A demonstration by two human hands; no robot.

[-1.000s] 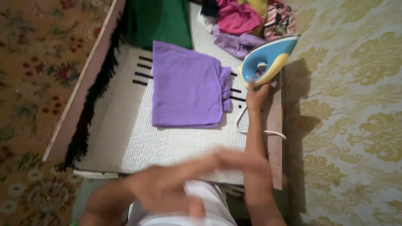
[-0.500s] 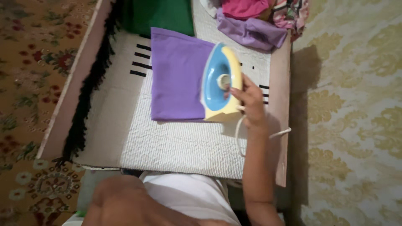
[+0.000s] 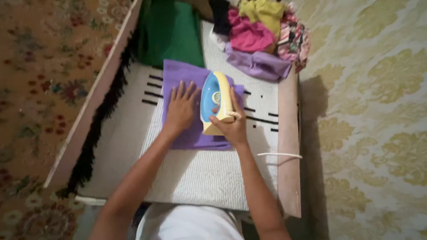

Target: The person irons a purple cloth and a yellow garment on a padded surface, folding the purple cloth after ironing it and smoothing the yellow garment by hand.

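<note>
Change: left hand [image 3: 180, 109], half a second ago down near the body, now lies flat on the cloth [image 3: 178, 75]; the iron [image 3: 215, 101] sits further toward the cloth's middle than before.
Left hand: fingers spread, palm pressing the purple cloth, gripping nothing.
Right hand [image 3: 229, 122]: wrapped around the iron's handle.
Iron: blue and yellow, flat on the cloth's right half, just right of the left hand, tip pointing away.
Cloth: folded, on the white pad [image 3: 204, 178] of the counter [image 3: 289, 146].
Cord [image 3: 280, 155]: white, across the counter's right edge.
Pile [image 3: 262, 31]: mixed clothes at the far end.
</note>
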